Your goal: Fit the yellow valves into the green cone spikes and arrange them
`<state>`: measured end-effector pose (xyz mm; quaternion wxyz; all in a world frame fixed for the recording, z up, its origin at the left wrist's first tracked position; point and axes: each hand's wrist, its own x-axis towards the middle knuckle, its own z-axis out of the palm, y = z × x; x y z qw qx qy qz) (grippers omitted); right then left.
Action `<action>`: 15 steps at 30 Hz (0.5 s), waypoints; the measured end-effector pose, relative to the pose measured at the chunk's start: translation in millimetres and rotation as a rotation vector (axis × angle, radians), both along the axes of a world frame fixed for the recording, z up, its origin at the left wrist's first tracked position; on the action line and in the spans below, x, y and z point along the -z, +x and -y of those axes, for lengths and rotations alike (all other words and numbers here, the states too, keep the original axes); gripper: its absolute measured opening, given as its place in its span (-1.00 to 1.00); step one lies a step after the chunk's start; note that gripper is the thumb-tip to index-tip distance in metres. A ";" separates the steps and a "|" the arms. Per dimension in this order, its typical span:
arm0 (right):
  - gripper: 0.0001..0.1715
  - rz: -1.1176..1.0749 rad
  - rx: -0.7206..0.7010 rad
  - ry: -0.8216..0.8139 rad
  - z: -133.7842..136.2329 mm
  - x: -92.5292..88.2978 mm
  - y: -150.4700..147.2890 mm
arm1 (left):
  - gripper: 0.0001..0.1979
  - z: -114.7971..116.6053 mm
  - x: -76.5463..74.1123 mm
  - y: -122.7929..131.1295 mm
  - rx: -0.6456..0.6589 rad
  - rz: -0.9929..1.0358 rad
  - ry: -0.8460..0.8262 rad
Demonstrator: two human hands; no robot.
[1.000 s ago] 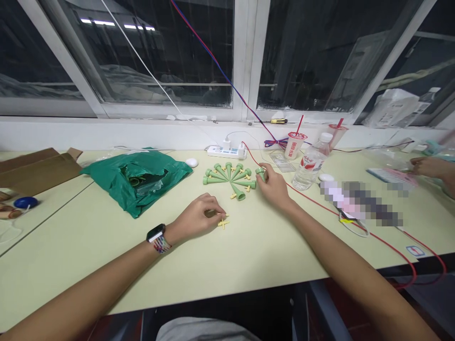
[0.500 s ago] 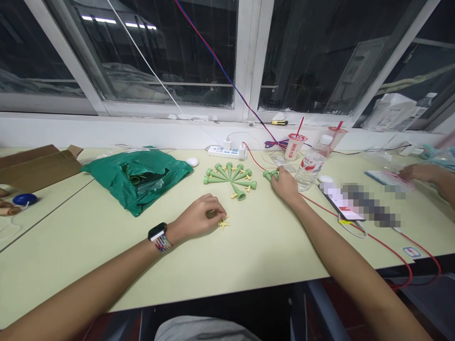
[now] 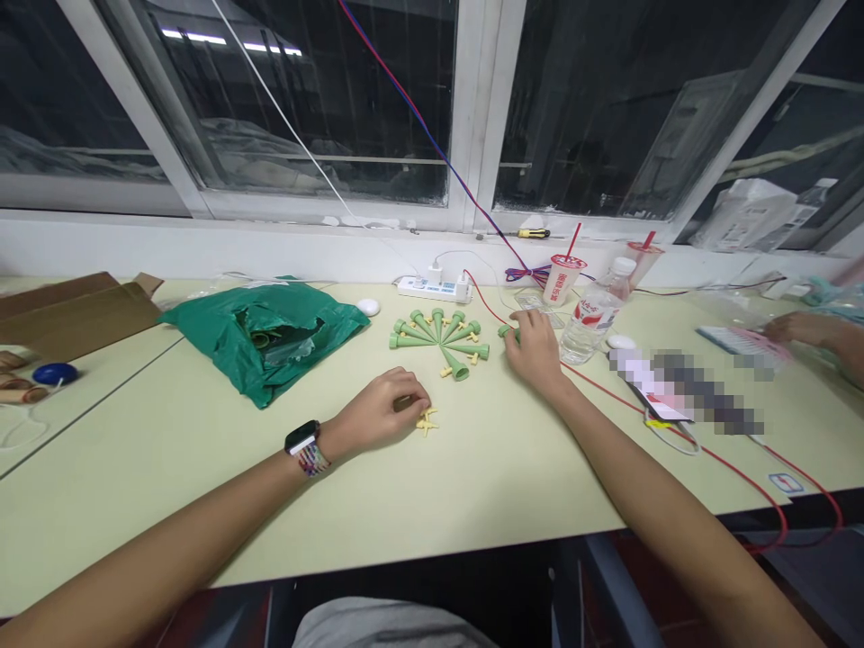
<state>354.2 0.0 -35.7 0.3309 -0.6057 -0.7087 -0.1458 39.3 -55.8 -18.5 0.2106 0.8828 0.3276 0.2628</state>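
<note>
My left hand point(image 3: 388, 409) rests on the table, thumb and forefinger pinched at a small cluster of yellow plastic valve pieces point(image 3: 427, 421). The fingertips partly cover what they grip. My right hand point(image 3: 535, 349) is curled over green cone-shaped watering spikes, and one green spike head point(image 3: 505, 331) shows at its left side. The rest of what lies under those fingers is hidden. Between and beyond the hands, several green watering spikes point(image 3: 413, 342) lie fanned out, tips together; yellow valves are attached on several of them.
At the left lie a torn green plastic bag point(image 3: 222, 315), a cardboard box point(image 3: 74, 319) and a blue ball point(image 3: 55, 373). A power strip point(image 3: 432, 288) stands behind. To the right are a water bottle point(image 3: 590, 328), a drink cup point(image 3: 562, 281), a phone point(image 3: 648, 387) and another person's hand point(image 3: 800, 326).
My right hand has shifted slightly left and closed further over the green spikes, covering one head that showed before. My left hand stays at the yellow pieces. The view has shifted slightly.
</note>
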 end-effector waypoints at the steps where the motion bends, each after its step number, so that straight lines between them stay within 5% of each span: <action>1: -0.64 -0.010 -0.094 0.017 3.6 -0.4 -5.9 | -0.81 0.1 -0.4 0.3 -0.002 0.003 0.000; 7: -0.57 0.161 -0.668 0.014 26.0 2.0 -50.2 | -0.81 -1.3 0.0 0.8 -0.009 0.017 0.003; 15: -0.45 0.136 -0.785 -0.111 36.5 5.9 -60.6 | -0.82 -2.7 1.8 0.0 -0.024 0.014 -0.002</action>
